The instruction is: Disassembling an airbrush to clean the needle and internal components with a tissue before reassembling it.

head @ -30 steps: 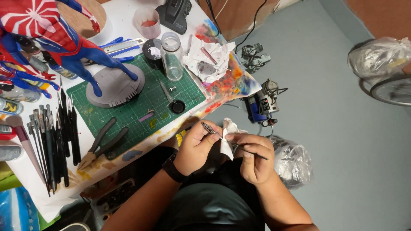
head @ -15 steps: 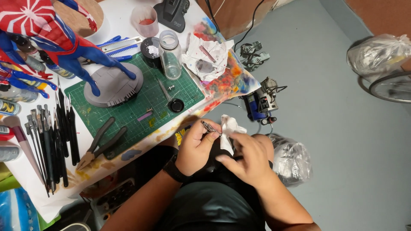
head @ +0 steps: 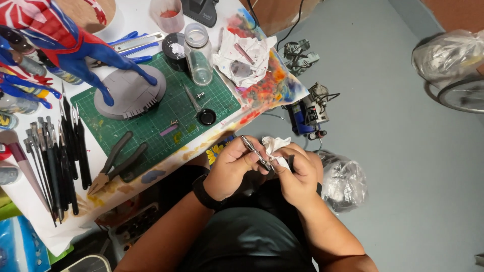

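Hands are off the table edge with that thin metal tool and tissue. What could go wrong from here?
1. The thin metal tool is pinched between left hand and right hand over the lap, beyond the table; a slip would likely drop it to the floor.
2. Its tip sits against the fingers under the white tissue; it could prick.
3. The clear jar stands upright near the stained paper; a bump might tip it.

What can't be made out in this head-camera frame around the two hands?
- Metal tool in the left hand: its lower end is hidden by fingers and the white tissue.
- Right hand: its fingertips are folded under, so the grip is unclear.
- Red-and-blue figure: cut off by the top-left edge.
- Small parts on the green cutting mat: too small to identify.
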